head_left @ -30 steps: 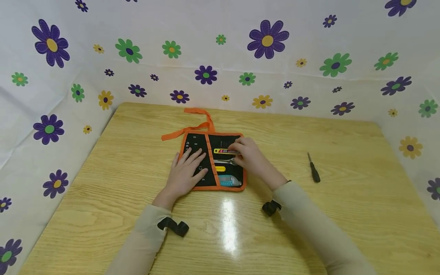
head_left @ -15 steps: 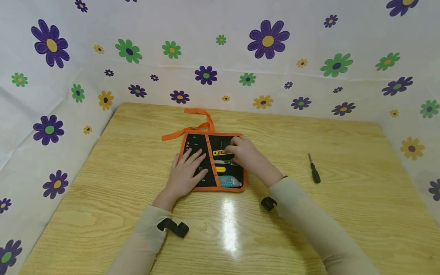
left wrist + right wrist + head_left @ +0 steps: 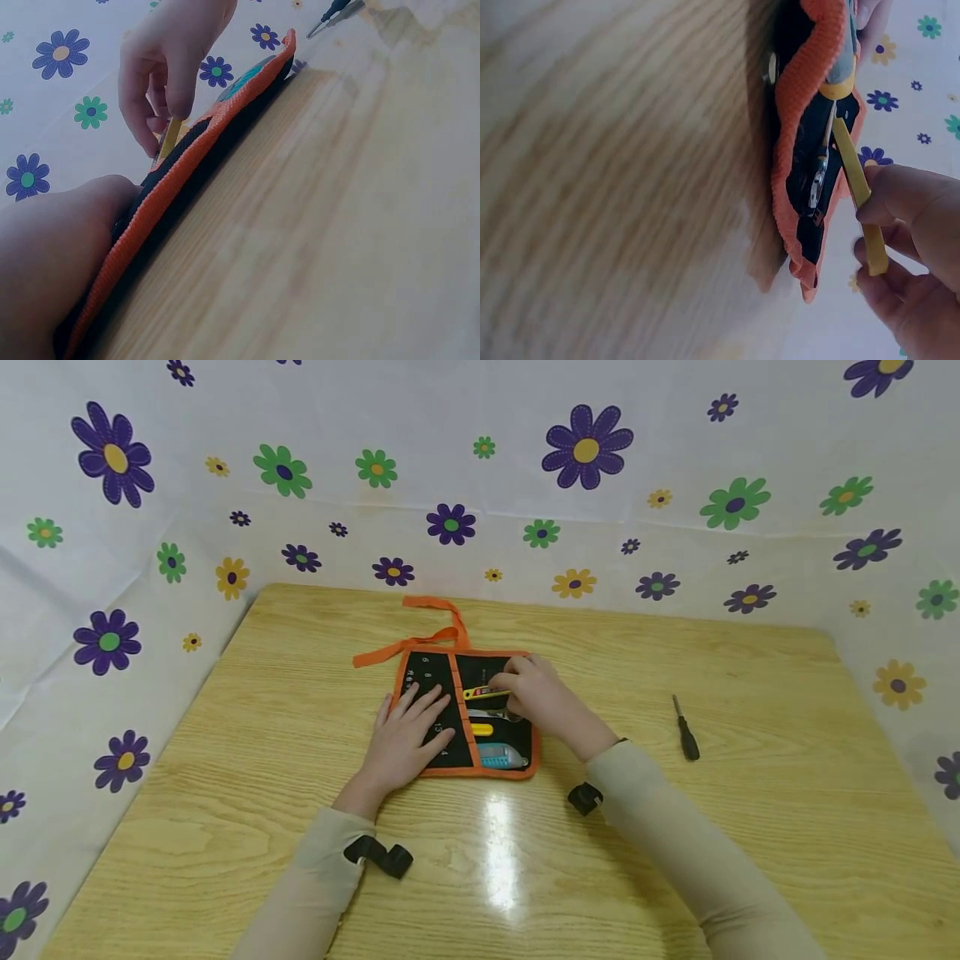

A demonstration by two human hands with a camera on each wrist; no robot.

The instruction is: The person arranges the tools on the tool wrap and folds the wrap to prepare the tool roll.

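Note:
A black tool pouch (image 3: pixel 480 668) with orange edging lies unrolled on the table. My left hand (image 3: pixel 405 731) rests flat on its numbered left flap, fingers spread. Over the right half, my right hand (image 3: pixel 538 697) pinches a flat yellow bar-shaped tool (image 3: pixel 477 694) with a pink label. In the right wrist view, thumb and fingers hold this yellow tool (image 3: pixel 861 196) at a slant above the pouch. Its left end is at the orange seam; whether it is inside a slot I cannot tell. Below it lie a metal wrench (image 3: pixel 487 714), a yellow-handled item (image 3: pixel 482 729) and a turquoise utility knife (image 3: pixel 501 756).
A dark-handled screwdriver (image 3: pixel 687 735) lies on the wooden table (image 3: pixel 750 827) to the right. Orange ties (image 3: pixel 450 622) stretch from the pouch's far edge. Flower-patterned cloth (image 3: pixel 510 493) stands behind the table and along its sides.
My right hand has shifted slightly left and tilted the yellow tool, whose left end sits a little nearer the seam. My left hand has stayed in place.

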